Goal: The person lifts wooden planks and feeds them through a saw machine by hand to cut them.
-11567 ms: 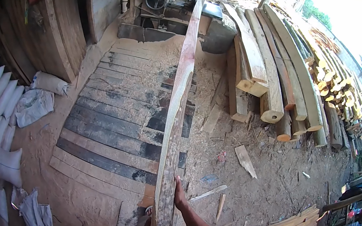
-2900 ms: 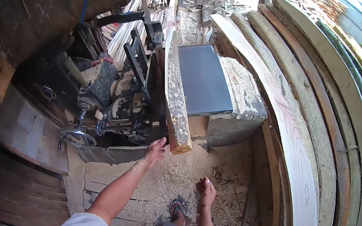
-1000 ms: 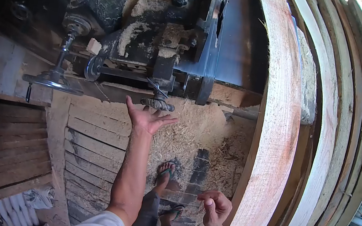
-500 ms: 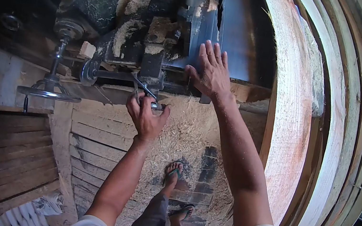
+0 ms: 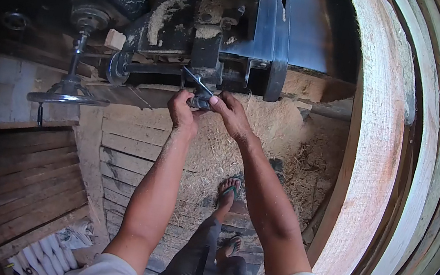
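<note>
My left hand (image 5: 184, 113) is closed around the left end of a small metal knob (image 5: 199, 102) at the front of a saw-like machine (image 5: 206, 47). From the other side my right hand (image 5: 234, 117) grips the same knob, its thumb lying on top and its fingers partly hidden. A thin metal lever (image 5: 197, 80) slants up to the left just above the knob. Behind my hands runs a horizontal metal shaft (image 5: 155, 69). The smooth metal table plate (image 5: 306, 35) lies beyond my right hand, apart from it.
A spoked handwheel (image 5: 67, 100) stands out at the left. Long sawn planks (image 5: 371, 164) lean along the right side. Sawdust (image 5: 217, 154) covers the plank floor around my sandalled feet (image 5: 229, 189). A small wood block (image 5: 115, 39) rests on the machine.
My right hand has come off the metal table plate and moved down and left to the knob. My left hand has stayed at the knob. The view has shifted slightly.
</note>
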A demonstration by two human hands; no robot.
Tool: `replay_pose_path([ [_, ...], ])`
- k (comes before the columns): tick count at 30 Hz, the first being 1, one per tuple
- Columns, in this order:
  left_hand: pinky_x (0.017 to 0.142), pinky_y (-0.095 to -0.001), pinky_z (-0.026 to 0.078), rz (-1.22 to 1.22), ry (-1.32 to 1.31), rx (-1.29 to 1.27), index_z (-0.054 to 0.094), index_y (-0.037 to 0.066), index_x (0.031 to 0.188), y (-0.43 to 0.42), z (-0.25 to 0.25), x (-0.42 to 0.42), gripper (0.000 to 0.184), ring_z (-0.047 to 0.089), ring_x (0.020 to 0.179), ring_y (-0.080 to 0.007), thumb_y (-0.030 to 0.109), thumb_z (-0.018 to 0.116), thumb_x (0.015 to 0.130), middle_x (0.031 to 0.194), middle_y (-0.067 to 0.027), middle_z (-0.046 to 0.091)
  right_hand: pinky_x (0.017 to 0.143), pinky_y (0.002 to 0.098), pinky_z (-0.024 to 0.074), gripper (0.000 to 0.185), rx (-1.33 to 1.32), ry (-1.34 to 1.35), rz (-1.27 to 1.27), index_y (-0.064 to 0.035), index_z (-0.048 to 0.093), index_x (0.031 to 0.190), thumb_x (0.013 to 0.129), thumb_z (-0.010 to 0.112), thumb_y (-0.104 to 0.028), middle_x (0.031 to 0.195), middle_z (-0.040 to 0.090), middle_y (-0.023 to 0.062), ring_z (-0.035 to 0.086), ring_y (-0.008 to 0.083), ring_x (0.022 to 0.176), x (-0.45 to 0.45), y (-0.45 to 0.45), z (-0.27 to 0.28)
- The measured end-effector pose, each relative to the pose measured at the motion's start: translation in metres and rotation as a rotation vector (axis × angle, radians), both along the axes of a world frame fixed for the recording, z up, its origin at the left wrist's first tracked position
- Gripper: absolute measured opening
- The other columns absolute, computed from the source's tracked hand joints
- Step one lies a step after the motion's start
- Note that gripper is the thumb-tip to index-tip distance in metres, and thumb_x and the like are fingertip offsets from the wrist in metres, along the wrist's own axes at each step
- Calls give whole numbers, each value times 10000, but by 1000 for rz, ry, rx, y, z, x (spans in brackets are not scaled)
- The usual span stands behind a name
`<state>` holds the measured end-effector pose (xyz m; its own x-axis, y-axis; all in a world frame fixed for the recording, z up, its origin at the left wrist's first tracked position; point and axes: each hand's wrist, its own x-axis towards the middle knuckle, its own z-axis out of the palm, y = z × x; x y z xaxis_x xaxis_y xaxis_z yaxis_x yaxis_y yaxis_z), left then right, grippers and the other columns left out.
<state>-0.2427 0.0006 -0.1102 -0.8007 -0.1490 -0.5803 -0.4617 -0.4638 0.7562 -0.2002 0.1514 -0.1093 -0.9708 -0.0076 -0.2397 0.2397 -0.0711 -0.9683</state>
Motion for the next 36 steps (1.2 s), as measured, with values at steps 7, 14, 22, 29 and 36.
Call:
replay_pose_path([
  [7,649,-457,585,-80,-57,141,584,96,858,4,11,-4,196,665,755,-239,283,561,805,850,-84,622,822,312,456,699,-75,-17,-15,42,690,1008,776,748,-616,899,675,78,578,146,863,6,-6,-5],
  [14,768,-619,526,-104,40,59,551,108,873,2,6,-4,247,621,835,-302,352,523,845,857,-83,553,1007,412,480,804,-141,-11,-49,3,577,1229,824,666,-686,1074,528,87,575,233,1089,16,-17,1],
  [22,849,-580,519,-201,18,20,602,96,1009,-1,10,-5,344,626,975,-316,389,486,869,1041,-135,623,903,362,510,771,-294,-24,-108,28,620,1206,792,756,-608,1106,659,115,636,216,989,22,-19,16],
  [29,810,-445,467,-258,593,-1121,582,15,946,-10,82,12,507,624,893,-302,519,620,905,929,-142,624,784,288,456,728,-135,-86,-16,-4,650,1074,785,720,-668,969,638,70,547,146,880,10,-9,-6],
  [36,839,-481,437,-984,842,-1885,471,11,1008,21,129,-21,316,584,1024,-347,182,658,818,994,-191,620,1070,382,396,1090,90,-130,-51,112,407,1426,775,681,-718,1332,564,281,531,335,1266,22,-7,13],
])
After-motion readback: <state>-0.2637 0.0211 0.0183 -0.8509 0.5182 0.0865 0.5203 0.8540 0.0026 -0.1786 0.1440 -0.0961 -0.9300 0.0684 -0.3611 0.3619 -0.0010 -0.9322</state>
